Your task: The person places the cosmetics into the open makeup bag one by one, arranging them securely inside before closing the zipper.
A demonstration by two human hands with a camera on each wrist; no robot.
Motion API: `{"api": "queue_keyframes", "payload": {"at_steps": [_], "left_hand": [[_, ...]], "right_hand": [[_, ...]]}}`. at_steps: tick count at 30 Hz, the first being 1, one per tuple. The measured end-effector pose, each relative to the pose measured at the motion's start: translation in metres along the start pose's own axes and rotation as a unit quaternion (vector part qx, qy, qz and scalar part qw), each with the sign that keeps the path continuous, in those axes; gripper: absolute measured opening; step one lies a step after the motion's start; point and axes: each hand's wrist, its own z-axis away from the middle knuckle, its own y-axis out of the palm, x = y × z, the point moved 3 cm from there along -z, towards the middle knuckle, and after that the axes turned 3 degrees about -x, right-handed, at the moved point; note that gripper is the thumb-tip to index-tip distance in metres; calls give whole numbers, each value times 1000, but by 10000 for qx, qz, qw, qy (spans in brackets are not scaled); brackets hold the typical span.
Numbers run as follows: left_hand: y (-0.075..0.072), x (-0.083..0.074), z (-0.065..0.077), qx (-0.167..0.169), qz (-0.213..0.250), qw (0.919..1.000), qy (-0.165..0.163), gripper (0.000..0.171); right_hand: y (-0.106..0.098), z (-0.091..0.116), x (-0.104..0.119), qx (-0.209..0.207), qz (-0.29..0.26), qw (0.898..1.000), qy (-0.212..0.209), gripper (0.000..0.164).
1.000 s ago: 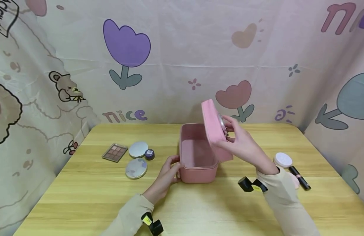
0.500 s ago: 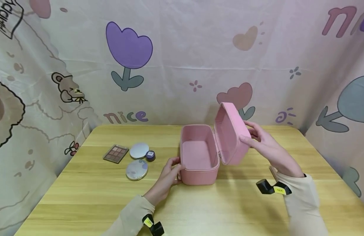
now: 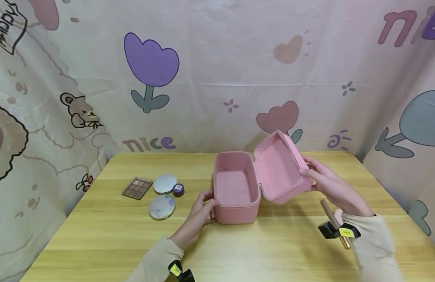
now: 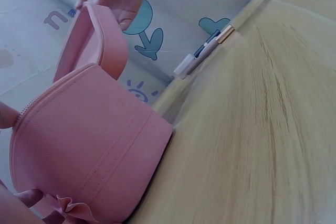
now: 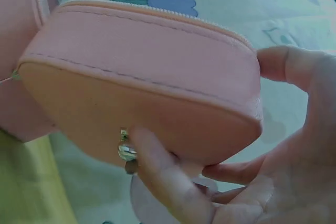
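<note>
A pink cosmetic case (image 3: 237, 214) stands on the wooden table with its zip lid (image 3: 278, 166) swung out to the right, inner side showing. Only the pink floor and walls show inside the case. My left hand (image 3: 197, 217) grips the case's left side, thumb at the rim; the left wrist view shows fingers by a small gathered tab (image 4: 76, 208). My right hand (image 3: 331, 188) holds the lid's right edge between thumb and fingers. In the right wrist view, one finger touches the lid's outer face (image 5: 100, 106) beside a shiny metal ornament (image 5: 126, 150).
Left of the case lie an eyeshadow palette (image 3: 137, 188), a white round compact (image 3: 165, 183), a patterned round compact (image 3: 162, 206) and a small dark jar (image 3: 178, 190). A brownish tube (image 3: 329, 213) and a pink item (image 3: 338, 216) are partly hidden by the right wrist. A printed cloth (image 3: 210, 58) hangs behind.
The lid has swung from over the case out to the right and tilted lower. My right hand has moved right and down with it, while my left hand stays at the case.
</note>
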Motion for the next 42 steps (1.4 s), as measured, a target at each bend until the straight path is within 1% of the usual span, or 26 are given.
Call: {"api": "queue_keyframes", "payload": {"at_steps": [2,5,9,13,16,19,22,27,31,34,40,42], "left_hand": [[0,1,0,-26,-10,10000,-18,54],[-1,1,0,-28,-9,10000,3,54],[0,0,0,44,27,9999,93,53],[0,0,-1,76,26,9999,113,52],[-1,0,-1,84,21,9999,105,52],[-1,1,-1,91,20,9999,99,52],[-1,1,-2,82,16,9999,88,52],[-1,1,-2,80,29,9999,82,52],[-1,0,-1,154,44,9998,99,52],[-1,-2,0,219,-30,9997,116,53],[-2,-4,3,323,-211,9990,226,52],[-3,-4,2,355,-245,9988,246,52]], "right_hand": [[-2,1,-5,68,-158,9999,-11,60],[-8,3,-15,56,-378,9993,-38,59],[-17,5,-28,170,-873,9960,10,59],[-22,8,-39,483,-1544,9868,103,53],[-25,9,-45,679,-1862,9801,142,45],[-28,8,-48,806,-1976,9769,132,38],[-29,7,-48,879,-2026,9752,138,36],[-28,6,-48,917,-2162,9719,171,36],[-28,6,-47,893,-2249,9701,169,37],[-28,6,-47,918,-2316,9684,124,39],[-26,6,-46,1112,-2528,9611,-27,43],[-26,6,-46,1140,-2537,9605,-62,43]]}}
